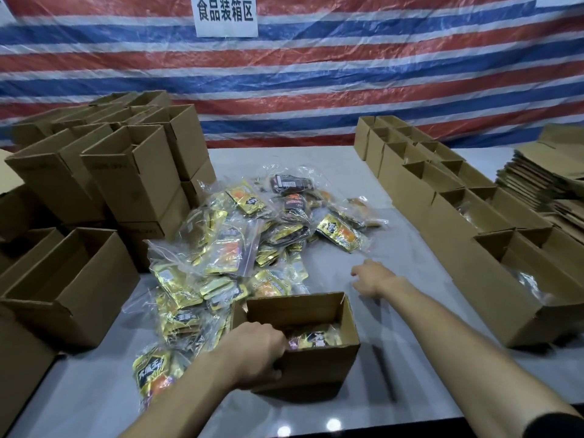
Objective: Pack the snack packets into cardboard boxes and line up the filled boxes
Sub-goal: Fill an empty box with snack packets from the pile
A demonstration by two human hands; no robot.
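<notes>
The left hand [256,352] grips the box [316,365] by its near-left wall, fingers curled over the rim; some packets lie inside. The right hand [371,278], fingers loose and empty, hovers just beyond the box's right corner. Best to pin the box while the right hand takes packets [227,248] from the pile beyond the box, laying them flat. When full, the box joins the row [493,295] to its right.

Up on the striped tarp [347,74], a white paper sign [225,14] reads 食品装箱区 in bold black characters. Down on the table [316,159], a gold snack packet [151,371] at the near edge of the heap shows big white characters, the last one 王; the rest blur out. Another gold packet [249,200] farther back seems to carry 王 too. Dark stamps on the stacked cardboard boxes [104,167] are too faint to read.
</notes>
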